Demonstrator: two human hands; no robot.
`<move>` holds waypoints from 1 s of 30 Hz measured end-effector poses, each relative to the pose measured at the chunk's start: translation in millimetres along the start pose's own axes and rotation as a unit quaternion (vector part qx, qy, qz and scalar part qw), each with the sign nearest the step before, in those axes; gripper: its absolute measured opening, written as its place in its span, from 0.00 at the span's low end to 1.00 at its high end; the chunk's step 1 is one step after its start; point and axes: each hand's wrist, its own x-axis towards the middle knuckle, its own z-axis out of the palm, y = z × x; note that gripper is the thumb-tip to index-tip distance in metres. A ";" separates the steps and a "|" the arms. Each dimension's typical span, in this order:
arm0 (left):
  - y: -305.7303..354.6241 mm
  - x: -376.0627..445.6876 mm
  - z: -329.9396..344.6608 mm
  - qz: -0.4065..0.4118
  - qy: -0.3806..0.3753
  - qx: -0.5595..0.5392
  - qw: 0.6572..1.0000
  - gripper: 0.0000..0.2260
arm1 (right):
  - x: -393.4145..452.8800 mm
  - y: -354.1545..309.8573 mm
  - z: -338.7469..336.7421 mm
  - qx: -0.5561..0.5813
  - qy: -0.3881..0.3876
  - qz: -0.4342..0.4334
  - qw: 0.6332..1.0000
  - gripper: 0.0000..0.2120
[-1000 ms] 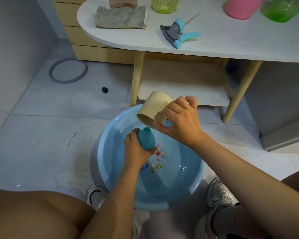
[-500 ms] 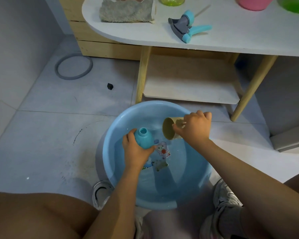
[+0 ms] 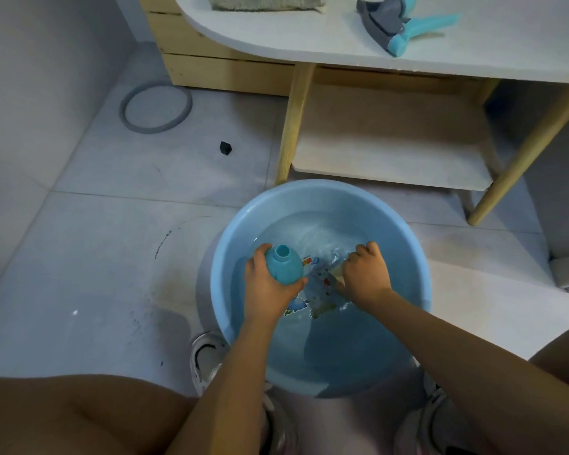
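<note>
A round light-blue basin point(image 3: 418, 257) holding water stands on the tiled floor between my feet. My left hand point(image 3: 266, 287) grips a small teal bottle point(image 3: 284, 264) with an open neck, upright over the basin's left side. My right hand point(image 3: 365, 274) is down in the water and grips a beige cup point(image 3: 337, 269); only a sliver of the cup shows beside my fingers. Colourful cartoon prints point(image 3: 319, 290) show through the rippling water on the basin's bottom.
A white table point(image 3: 309, 37) on pale wooden legs point(image 3: 291, 126) stands just beyond the basin, with a low shelf point(image 3: 391, 149) under it. A teal spray trigger point(image 3: 401, 24) and a grey cloth point(image 3: 263, 3) lie on top. A grey ring point(image 3: 156, 106) and a small black piece point(image 3: 225, 147) lie on the floor.
My right hand lowered the beige cup from above the basin's rim down into the water. My left hand kept the teal bottle in place.
</note>
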 end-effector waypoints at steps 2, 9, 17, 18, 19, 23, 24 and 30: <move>-0.6 -0.1 -1.4 0.003 0.005 0.003 1.000 0.39 | 0.1 -2.3 -5.9 0.038 0.006 0.012 0.999 0.22; -2.3 2.7 -7.0 -0.014 0.044 -0.019 0.999 0.40 | -3.1 24.0 -7.3 0.310 -0.034 0.231 0.922 0.24; 5.9 -2.8 -7.8 -0.003 0.035 0.002 0.999 0.41 | -19.5 38.3 -19.5 0.626 -0.004 0.319 0.711 0.23; 7.9 -3.5 -7.1 0.002 0.033 0.006 0.999 0.41 | -20.3 39.7 -25.1 0.647 0.008 0.317 0.694 0.22; 9.7 -4.1 -6.3 0.007 0.031 0.010 0.999 0.40 | -20.3 41.1 -31.5 0.659 0.019 0.314 0.683 0.22; 18.7 -5.2 -2.8 0.024 0.032 0.020 0.999 0.40 | -19.3 51.1 -63.8 0.644 0.073 0.285 0.706 0.23; 21.4 -5.2 -1.8 0.030 0.032 0.022 0.999 0.40 | -20.4 54.7 -71.5 0.636 0.088 0.276 0.715 0.23; 29.2 -6.0 2.4 0.039 0.014 0.023 0.999 0.40 | -28.6 64.5 -107.1 0.545 0.145 0.245 0.789 0.27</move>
